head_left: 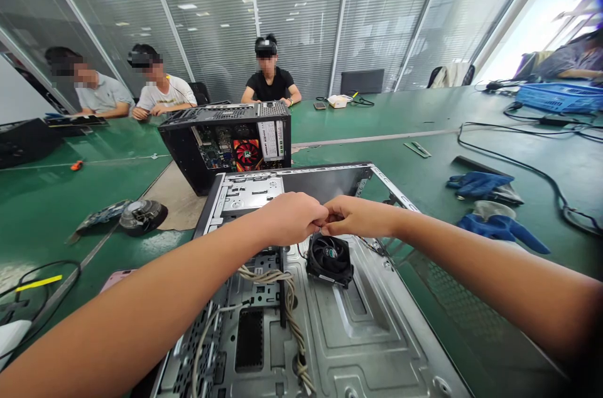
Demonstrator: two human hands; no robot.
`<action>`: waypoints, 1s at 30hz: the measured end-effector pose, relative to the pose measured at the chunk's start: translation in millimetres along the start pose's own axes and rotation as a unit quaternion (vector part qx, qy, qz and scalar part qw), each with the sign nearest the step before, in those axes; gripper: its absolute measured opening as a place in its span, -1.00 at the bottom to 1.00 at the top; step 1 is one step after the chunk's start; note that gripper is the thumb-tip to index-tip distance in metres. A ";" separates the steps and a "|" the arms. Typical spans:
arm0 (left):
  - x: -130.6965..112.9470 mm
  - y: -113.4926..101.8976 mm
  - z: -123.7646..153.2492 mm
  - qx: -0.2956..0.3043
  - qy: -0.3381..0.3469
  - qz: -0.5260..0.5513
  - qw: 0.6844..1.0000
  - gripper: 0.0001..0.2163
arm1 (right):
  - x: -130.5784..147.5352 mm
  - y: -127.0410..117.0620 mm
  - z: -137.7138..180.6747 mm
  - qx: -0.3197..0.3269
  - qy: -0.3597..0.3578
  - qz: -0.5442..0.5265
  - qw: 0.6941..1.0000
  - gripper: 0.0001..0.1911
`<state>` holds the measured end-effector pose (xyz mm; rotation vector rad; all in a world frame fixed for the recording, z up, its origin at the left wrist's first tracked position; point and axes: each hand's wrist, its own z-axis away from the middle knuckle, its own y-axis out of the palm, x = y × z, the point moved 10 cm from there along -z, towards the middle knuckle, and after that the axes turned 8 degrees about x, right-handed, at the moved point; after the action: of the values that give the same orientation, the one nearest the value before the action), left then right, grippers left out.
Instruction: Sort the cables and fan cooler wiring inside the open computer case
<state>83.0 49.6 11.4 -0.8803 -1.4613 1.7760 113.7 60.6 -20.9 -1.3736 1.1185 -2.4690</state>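
My left hand (294,217) and my right hand (353,216) meet over an opened computer case (396,348), fingertips pinched together. Whatever lies between those fingers is too small or hidden to make out. Just below them is a black square cooling fan (330,258) with a round label at its hub. A thin dark wire shows at the fan's left side; its upper end is lost near my hands. Whether the fan rests on the metal panel or hangs above it, I cannot tell. A twisted bundle of beige cables (294,316) runs through the case to the left of the fan.
Beyond stands another computer tower (181,147) with a red fan inside. Blue work gloves (490,222) and a black cable (522,162) lie right; a round cooler part (142,216) lies left. A blue basket (556,96) stands far right. Several people sit around the green table (330,118).
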 end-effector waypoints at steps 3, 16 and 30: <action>-0.4 0.3 0.0 0.007 -0.002 -0.004 1.000 -0.86 | 0.2 1.1 0.1 0.008 -0.003 -0.003 1.000 -0.85; -3.2 -4.1 0.3 -0.005 0.011 0.021 1.000 -0.87 | -14.8 11.3 1.9 0.023 0.060 -0.159 0.985 -0.85; 2.6 -3.6 0.4 -0.007 -0.013 -0.001 1.000 -0.86 | -3.4 6.3 0.9 0.004 0.016 -0.135 0.991 -0.91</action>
<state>81.6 52.1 14.8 -0.8653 -1.4936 1.7832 114.8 57.0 -26.9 -1.5835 0.9859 -2.6822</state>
